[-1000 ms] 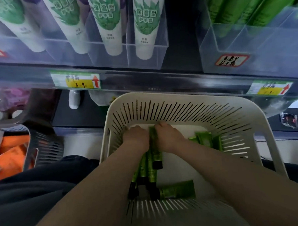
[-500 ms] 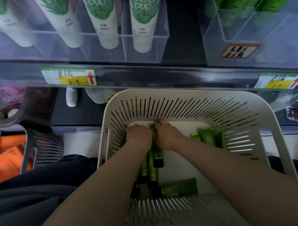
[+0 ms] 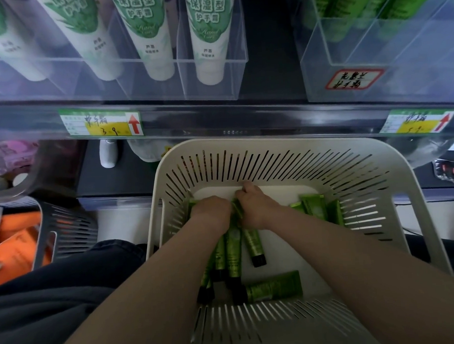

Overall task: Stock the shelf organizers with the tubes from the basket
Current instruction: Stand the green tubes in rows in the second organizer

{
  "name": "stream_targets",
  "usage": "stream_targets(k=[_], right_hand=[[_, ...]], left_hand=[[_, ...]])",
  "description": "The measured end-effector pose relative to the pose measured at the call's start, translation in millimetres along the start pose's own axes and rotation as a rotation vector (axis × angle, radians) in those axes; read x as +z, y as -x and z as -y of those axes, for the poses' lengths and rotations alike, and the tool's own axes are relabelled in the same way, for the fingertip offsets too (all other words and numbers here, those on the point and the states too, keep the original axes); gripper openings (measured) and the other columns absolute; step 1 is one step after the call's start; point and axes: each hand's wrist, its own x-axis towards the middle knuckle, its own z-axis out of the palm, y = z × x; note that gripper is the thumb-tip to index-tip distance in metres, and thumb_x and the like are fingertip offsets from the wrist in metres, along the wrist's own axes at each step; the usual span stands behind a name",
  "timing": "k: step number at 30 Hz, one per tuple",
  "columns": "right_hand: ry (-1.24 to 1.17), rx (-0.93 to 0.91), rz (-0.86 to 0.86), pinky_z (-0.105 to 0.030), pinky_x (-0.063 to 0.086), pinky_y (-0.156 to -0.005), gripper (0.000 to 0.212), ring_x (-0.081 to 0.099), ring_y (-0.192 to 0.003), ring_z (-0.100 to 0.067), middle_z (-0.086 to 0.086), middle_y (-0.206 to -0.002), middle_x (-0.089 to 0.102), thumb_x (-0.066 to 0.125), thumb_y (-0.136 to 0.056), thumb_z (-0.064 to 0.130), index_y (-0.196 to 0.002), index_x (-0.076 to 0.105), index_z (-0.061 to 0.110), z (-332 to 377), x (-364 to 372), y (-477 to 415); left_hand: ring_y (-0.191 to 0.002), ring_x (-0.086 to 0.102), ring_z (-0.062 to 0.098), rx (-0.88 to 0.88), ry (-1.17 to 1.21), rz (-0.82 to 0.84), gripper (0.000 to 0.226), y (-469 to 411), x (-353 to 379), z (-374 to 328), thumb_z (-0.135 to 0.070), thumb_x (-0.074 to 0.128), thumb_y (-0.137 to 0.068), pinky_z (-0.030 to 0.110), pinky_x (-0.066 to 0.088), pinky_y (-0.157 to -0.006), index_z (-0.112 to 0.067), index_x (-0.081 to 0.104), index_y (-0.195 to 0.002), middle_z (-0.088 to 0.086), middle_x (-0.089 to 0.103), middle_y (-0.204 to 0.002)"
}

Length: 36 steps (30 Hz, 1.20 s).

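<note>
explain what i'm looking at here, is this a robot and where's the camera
No robot here: a person wears a camera on the head, so the one picture looks down along their own bare arms. Both hands are inside a white slotted basket. The left hand grips a bundle of green tubes with black caps. The right hand grips a single tube beside it. A loose tube lies crosswise nearer the person, and other tubes rest by the right wall. On the shelf above, the left organizer holds white hand-cream tubes, and the right organizer holds green ones.
</note>
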Motion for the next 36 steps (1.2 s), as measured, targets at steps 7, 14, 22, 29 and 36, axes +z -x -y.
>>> stream_targets(k=[7,14,22,29,36], right_hand=[[-0.008,-0.028,-0.148,-0.034,0.041,-0.089,0.032,0.039,-0.114,-0.027,-0.014,-0.121,0.04,0.063,-0.083,0.011,-0.112,0.05,0.005,-7.1,14.5,7.9],[-0.048,0.048,-0.104,-0.03,0.041,-0.082,0.037,0.048,-0.109,-0.028,-0.015,-0.118,0.051,0.069,-0.08,0.016,-0.112,0.051,0.005,-11.5,-2.0,15.8],[-0.163,0.099,-0.102,-0.025,0.042,-0.088,0.037,0.054,-0.112,-0.023,-0.01,-0.122,0.06,0.069,-0.083,0.021,-0.116,0.063,0.006,-22.7,-24.0,38.9],[-0.262,0.093,-0.18,-0.027,0.043,-0.094,0.029,0.056,-0.113,-0.023,-0.009,-0.124,0.062,0.054,-0.091,0.012,-0.117,0.065,0.007,-32.9,-33.2,72.9],[-0.305,0.036,-0.272,-0.023,0.042,-0.089,0.023,0.059,-0.106,-0.019,-0.005,-0.116,0.067,0.057,-0.092,0.015,-0.111,0.07,0.01,-28.3,-55.7,109.7]], left_hand=[[-0.115,0.054,0.027,0.001,0.032,-0.002,0.03,1.3,-0.4,0.5,-0.005,0.052,-0.092,0.033,0.045,-0.095,0.001,0.054,-0.122,0.015,0.055,-0.125],[-0.111,0.055,0.025,0.022,0.078,-0.041,0.028,5.1,-1.2,-0.4,-0.006,0.052,-0.091,0.031,0.045,-0.092,0.0,0.055,-0.119,0.014,0.056,-0.121],[-0.112,0.055,0.025,0.068,0.096,-0.048,0.025,20.8,-6.1,0.5,-0.008,0.05,-0.094,0.029,0.046,-0.088,0.001,0.056,-0.115,0.015,0.057,-0.121],[-0.109,0.057,0.023,0.11,0.072,-0.144,0.029,43.7,-16.6,1.0,-0.01,0.054,-0.09,0.03,0.048,-0.093,-0.006,0.062,-0.118,0.01,0.06,-0.121],[-0.098,0.062,0.019,0.184,0.065,-0.309,0.024,78.3,-37.1,-14.5,-0.011,0.057,-0.087,0.034,0.051,-0.092,-0.018,0.071,-0.106,0.002,0.067,-0.108]])
